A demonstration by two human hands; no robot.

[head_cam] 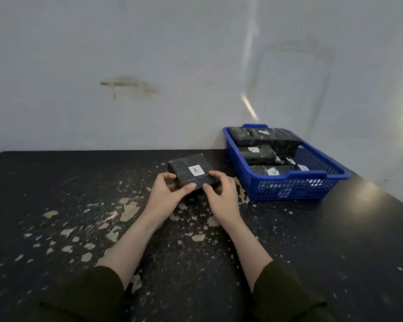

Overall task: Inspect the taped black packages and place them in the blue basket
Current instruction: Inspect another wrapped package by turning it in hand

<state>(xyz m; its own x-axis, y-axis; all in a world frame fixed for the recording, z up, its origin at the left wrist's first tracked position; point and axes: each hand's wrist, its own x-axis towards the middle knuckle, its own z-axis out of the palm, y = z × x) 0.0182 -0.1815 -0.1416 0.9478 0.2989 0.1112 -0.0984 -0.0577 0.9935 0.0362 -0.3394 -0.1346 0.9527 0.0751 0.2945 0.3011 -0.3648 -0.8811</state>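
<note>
- Both hands, left [166, 191] and right [220, 190], pinch the package [191, 174], fingers curled round its near corners.
- Basket [289, 187] lies right of the fingers, nearer the right hand.

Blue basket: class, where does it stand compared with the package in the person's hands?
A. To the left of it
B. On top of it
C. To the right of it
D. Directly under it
C: the blue basket stands on the table to the right of the package, which the left hand and right hand hold.
</note>
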